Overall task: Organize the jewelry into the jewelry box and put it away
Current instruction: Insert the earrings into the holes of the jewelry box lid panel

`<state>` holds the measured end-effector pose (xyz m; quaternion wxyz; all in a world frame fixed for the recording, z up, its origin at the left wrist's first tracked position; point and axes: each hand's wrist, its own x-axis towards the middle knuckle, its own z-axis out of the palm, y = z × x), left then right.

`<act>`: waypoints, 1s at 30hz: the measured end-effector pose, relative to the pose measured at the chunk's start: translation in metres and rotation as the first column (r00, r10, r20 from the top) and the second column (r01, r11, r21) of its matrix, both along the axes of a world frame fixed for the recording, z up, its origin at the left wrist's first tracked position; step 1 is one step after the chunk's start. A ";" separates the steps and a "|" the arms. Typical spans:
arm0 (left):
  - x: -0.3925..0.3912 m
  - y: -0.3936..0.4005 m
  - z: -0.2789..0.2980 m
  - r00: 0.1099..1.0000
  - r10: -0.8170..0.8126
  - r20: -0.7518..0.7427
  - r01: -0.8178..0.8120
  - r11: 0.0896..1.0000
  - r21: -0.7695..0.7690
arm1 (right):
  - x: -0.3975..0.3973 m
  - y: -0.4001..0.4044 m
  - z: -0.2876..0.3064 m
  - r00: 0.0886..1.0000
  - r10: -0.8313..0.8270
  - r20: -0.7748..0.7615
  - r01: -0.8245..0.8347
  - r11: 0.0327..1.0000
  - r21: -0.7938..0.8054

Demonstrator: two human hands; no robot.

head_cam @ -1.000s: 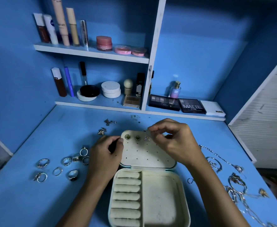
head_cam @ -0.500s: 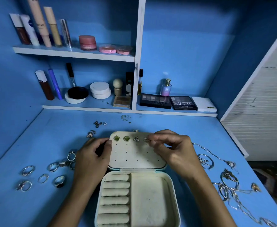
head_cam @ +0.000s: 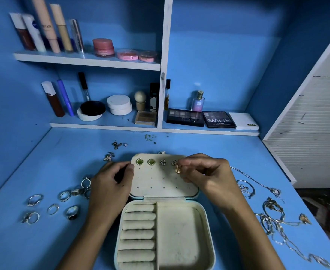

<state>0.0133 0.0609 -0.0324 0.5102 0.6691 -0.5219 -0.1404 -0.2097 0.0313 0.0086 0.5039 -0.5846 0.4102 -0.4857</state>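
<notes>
A cream jewelry box (head_cam: 181, 236) lies open on the blue desk, its lid (head_cam: 160, 184) laid flat behind it. Several stud earrings (head_cam: 151, 162) sit in the lid's top row of holes. My left hand (head_cam: 113, 180) grips the lid's left edge. My right hand (head_cam: 205, 172) pinches a small gold earring (head_cam: 178, 170) just below the rightmost stud. Rings (head_cam: 53, 203) lie scattered to the left. Tangled chains and bracelets (head_cam: 271, 213) lie to the right. Loose earrings (head_cam: 113, 151) sit behind the lid at the left.
Shelves at the back hold cosmetic tubes (head_cam: 49, 30), pink jars (head_cam: 103, 47), compacts (head_cam: 119, 104), a perfume bottle (head_cam: 198, 101) and eyeshadow palettes (head_cam: 201, 118). A white slatted panel (head_cam: 316, 121) stands at the right edge of the desk.
A fourth stud now sits in the lid's top row. My right hand has drawn slightly back and down, with a small gold earring showing at its fingertips. The left hand has stayed on the lid.
</notes>
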 end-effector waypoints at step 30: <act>0.001 -0.001 -0.001 1.000 -0.002 0.002 0.002 1.000 0.013 | 0.002 0.000 0.001 0.995 -0.088 -0.038 0.080 0.982 -0.174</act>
